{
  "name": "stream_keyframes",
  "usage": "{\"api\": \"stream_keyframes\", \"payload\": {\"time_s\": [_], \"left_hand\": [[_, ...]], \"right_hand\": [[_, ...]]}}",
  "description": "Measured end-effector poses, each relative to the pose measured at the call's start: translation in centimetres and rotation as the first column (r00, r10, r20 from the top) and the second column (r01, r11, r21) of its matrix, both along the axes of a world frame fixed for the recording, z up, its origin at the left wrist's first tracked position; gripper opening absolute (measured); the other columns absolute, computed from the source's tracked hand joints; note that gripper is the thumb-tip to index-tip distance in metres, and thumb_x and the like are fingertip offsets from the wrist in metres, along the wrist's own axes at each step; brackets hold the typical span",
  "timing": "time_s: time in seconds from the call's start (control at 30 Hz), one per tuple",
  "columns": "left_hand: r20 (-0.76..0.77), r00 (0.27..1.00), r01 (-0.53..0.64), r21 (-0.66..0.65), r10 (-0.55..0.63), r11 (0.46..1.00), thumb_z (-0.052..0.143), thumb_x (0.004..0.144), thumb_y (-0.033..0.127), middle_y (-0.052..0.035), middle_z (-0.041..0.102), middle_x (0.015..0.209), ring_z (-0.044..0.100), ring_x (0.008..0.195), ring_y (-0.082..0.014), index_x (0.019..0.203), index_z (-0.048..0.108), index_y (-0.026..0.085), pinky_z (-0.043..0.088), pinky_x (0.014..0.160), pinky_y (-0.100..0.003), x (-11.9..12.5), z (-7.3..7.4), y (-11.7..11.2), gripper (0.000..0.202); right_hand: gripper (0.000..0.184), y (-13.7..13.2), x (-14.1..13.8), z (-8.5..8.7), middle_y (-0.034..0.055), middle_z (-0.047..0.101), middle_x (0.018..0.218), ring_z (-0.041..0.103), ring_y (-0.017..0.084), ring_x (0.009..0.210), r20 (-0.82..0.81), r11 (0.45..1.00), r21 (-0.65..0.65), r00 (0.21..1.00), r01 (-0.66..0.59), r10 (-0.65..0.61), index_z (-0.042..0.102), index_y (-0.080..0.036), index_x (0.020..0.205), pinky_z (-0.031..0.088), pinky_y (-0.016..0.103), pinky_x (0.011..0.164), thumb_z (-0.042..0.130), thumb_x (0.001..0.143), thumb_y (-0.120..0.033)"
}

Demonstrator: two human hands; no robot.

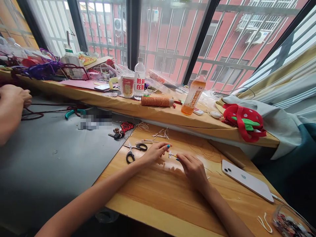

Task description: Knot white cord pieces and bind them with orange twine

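Note:
Over the wooden table, my right hand (194, 168) pinches a thin yellow piece with a small white frilly end (170, 154); its exact kind is too small to tell. My left hand (158, 152) comes close to that white end from the other side, fingers curled together; whatever they hold is hidden. Black-handled scissors (132, 148) lie with blades apart, left of my left hand. Behind my hands are short white cord pieces (161, 134) and loose thin brown thread (206, 153).
A white phone (247, 180) and a clear container of beads (292, 220) are at right. Along the sill stand an orange thread spool (156, 101), a tea bottle (194, 93) and a water bottle (139, 78). Another person's hand (12, 105) is over the grey table (61, 158).

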State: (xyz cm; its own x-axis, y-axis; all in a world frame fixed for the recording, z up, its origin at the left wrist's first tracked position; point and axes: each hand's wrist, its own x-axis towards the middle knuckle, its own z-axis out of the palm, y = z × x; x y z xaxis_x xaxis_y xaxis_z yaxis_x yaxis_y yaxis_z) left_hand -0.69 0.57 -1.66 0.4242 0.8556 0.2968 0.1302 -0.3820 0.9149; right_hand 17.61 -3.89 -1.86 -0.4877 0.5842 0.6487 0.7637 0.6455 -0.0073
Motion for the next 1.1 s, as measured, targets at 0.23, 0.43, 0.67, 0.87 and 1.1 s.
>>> {"api": "stream_keyframes", "payload": {"time_s": [0.23, 0.43, 0.67, 0.87, 1.1], "left_hand": [[-0.332, 0.918, 0.044, 0.631, 0.219, 0.774, 0.041, 0.080, 0.032, -0.0059, 0.053, 0.086, 0.049, 0.077, -0.0136, 0.089, 0.051, 0.016, 0.039, 0.071, -0.025, -0.5, -0.1, -0.9, 0.021], [-0.348, 0.921, 0.067, 0.589, 0.178, 0.805, 0.044, 0.079, 0.031, -0.0054, 0.052, 0.089, 0.049, 0.073, -0.0120, 0.096, 0.048, 0.016, 0.040, 0.066, -0.023, -0.1, -0.6, -1.4, 0.024], [-0.241, 0.963, -0.012, 0.398, 0.117, 0.917, 0.043, 0.080, 0.025, -0.0031, 0.055, 0.069, 0.049, 0.068, -0.0114, 0.073, 0.060, 0.013, 0.037, 0.064, -0.021, 0.2, -0.1, -1.1, 0.022], [-0.164, 0.980, -0.061, 0.296, 0.113, 0.953, 0.045, 0.078, 0.025, -0.0024, 0.059, 0.067, 0.050, 0.065, -0.0110, 0.069, 0.062, 0.014, 0.037, 0.062, -0.020, 0.1, 0.1, -1.1, 0.022], [-0.162, 0.981, -0.061, 0.292, 0.112, 0.954, 0.045, 0.078, 0.024, -0.0029, 0.059, 0.067, 0.051, 0.066, -0.0114, 0.066, 0.062, 0.014, 0.037, 0.063, -0.021, 0.1, 0.2, -1.1, 0.023]], "right_hand": [[0.020, -0.2, 0.7, 0.2, 0.0048, 0.062, 0.081, 0.053, 0.014, 0.072, 0.221, 0.985, 0.173, 0.973, 0.023, -0.061, 0.055, -0.015, 0.094, 0.036, 0.026, 0.068, 0.042, 0.080, -0.009], [0.020, -0.6, 0.6, -0.2, 0.0050, 0.060, 0.078, 0.051, 0.012, 0.064, 0.299, 0.958, 0.286, 0.949, 0.014, -0.103, 0.056, -0.013, 0.089, 0.034, 0.024, 0.060, 0.039, 0.080, -0.007], [0.015, -0.7, -0.2, -0.2, 0.0034, 0.058, 0.074, 0.047, 0.012, 0.058, 0.215, 0.975, 0.190, 0.964, 0.113, -0.154, 0.054, -0.016, 0.079, 0.033, 0.023, 0.056, 0.040, 0.082, -0.018], [0.019, -0.8, -0.7, 0.1, 0.0060, 0.057, 0.078, 0.049, 0.016, 0.073, 0.232, 0.999, -0.001, 0.972, 0.039, -0.038, 0.050, -0.015, 0.095, 0.037, 0.028, 0.067, 0.035, 0.083, -0.017], [0.019, -0.9, -0.4, -0.4, 0.0038, 0.056, 0.076, 0.048, 0.011, 0.060, 0.263, 0.998, -0.050, 0.964, -0.030, 0.042, 0.051, -0.015, 0.090, 0.036, 0.021, 0.054, 0.033, 0.084, -0.012]]}}
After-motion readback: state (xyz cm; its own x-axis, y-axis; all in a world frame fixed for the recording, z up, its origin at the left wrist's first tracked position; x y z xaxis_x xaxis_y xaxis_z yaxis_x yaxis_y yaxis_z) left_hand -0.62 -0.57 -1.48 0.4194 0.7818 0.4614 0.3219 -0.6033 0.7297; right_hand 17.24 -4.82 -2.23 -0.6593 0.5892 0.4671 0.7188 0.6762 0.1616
